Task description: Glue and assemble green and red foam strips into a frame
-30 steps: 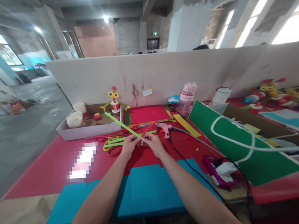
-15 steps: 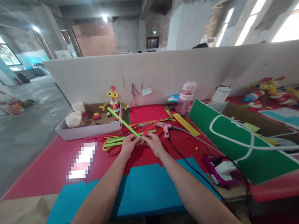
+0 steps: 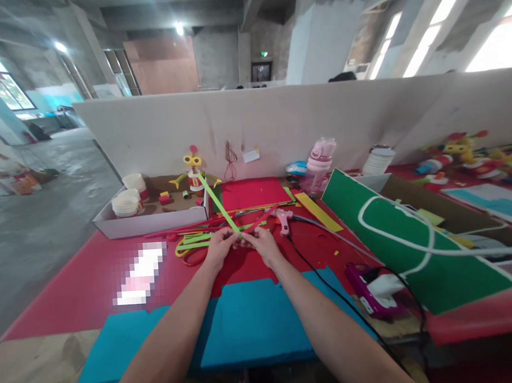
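Both my hands meet over the red table covering, fingertips pinched close together. My left hand (image 3: 222,247) is closed on the lower end of a light green strip (image 3: 220,204), which slants up and to the left. From the fingers of my right hand (image 3: 260,246) a red strip (image 3: 264,216) rises to the right. The two strips come together at my fingertips, where the fingers hide how they join. Left of my hands lie more green strips (image 3: 193,240) and a pair of scissors with yellow and red handles (image 3: 186,255). A pink glue gun (image 3: 283,220) lies to the right.
Blue sheets (image 3: 251,324) cover the front edge. A white tray (image 3: 154,222) with paper cups (image 3: 126,204) and a yellow-eyed figure (image 3: 194,169) stands back left. At right are a green board (image 3: 398,240), a purple power strip (image 3: 373,297), and cables.
The green strip has swung to the right and stands steeper. The red strip has tipped lower toward the right. My hands have hardly moved.
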`<action>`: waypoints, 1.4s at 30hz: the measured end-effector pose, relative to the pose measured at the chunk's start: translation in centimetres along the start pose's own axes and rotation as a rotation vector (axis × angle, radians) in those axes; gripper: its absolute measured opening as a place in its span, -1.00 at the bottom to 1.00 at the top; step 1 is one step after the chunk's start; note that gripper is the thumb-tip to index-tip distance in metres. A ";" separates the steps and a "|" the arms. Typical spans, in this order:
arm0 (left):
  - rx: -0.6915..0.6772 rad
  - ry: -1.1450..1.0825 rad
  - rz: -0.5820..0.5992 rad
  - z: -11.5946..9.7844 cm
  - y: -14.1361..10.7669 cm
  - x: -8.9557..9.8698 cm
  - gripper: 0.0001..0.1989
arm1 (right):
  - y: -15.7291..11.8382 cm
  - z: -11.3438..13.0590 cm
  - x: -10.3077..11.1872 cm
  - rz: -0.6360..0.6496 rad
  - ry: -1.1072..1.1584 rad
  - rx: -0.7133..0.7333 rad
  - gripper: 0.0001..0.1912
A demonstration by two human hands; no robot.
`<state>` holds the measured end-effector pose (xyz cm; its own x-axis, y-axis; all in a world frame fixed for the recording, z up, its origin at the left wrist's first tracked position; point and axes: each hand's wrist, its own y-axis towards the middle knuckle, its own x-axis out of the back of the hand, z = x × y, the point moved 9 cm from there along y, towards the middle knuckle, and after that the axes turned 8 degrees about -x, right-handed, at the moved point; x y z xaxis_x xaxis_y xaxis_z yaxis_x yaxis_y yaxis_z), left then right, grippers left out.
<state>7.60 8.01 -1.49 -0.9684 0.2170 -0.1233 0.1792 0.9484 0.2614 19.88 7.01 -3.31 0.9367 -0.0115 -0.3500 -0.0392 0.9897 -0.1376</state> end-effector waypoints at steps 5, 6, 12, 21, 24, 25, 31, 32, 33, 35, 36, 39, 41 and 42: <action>-0.031 -0.048 -0.019 -0.3 0.1 0.1 -0.72 | 0.2 -0.4 -0.1 0.007 -0.005 -0.001 -0.61; -0.029 -0.051 -0.019 -0.2 0.1 0.1 -0.72 | 0.3 -0.5 0.0 0.004 -0.010 -0.001 -0.61; -0.021 -0.060 -0.036 0.2 0.2 0.3 -0.71 | 0.6 -0.7 0.2 -0.015 -0.024 -0.003 -0.61; -0.008 -0.092 -0.053 -0.1 0.0 0.1 -0.71 | 0.6 -0.6 0.0 -0.003 0.002 -0.012 -0.61; -0.011 -0.097 -0.052 -0.1 0.1 0.2 -0.72 | 0.6 -0.7 0.0 -0.004 0.002 -0.009 -0.61; -0.015 -0.093 -0.050 -0.1 0.1 0.2 -0.72 | 0.6 -0.6 0.1 -0.008 -0.002 -0.007 -0.62; -0.013 0.001 0.021 0.2 0.1 -0.4 -0.73 | 0.3 0.1 0.4 -0.044 0.018 0.045 -0.65; -0.020 0.028 0.028 0.2 0.1 -0.4 -0.73 | 0.2 0.3 0.4 -0.046 0.022 0.052 -0.65; -0.030 0.055 0.027 0.1 0.1 -0.4 -0.74 | 0.2 0.4 0.4 -0.050 0.020 0.056 -0.65; -0.045 0.091 0.015 0.1 0.1 -0.2 -0.75 | 0.1 0.5 0.4 -0.056 -0.002 0.064 -0.66; -0.045 0.100 0.009 0.1 0.2 -0.1 -0.76 | 0.1 0.6 0.4 -0.056 -0.015 0.067 -0.66; -0.035 0.099 0.002 0.4 0.2 0.1 -0.77 | 0.0 0.6 0.3 -0.051 -0.032 0.076 -0.67; -0.033 0.101 0.003 0.5 0.2 0.2 -0.78 | 0.0 0.7 0.3 -0.052 -0.031 0.079 -0.67; -0.033 0.107 0.003 0.5 0.2 0.2 -0.78 | 0.0 0.7 0.4 -0.054 -0.034 0.080 -0.67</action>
<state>7.57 8.39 -1.91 -0.9811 0.1925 -0.0197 0.1784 0.9391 0.2936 20.48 7.07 -2.74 0.9481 -0.0616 -0.3118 0.0382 0.9960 -0.0806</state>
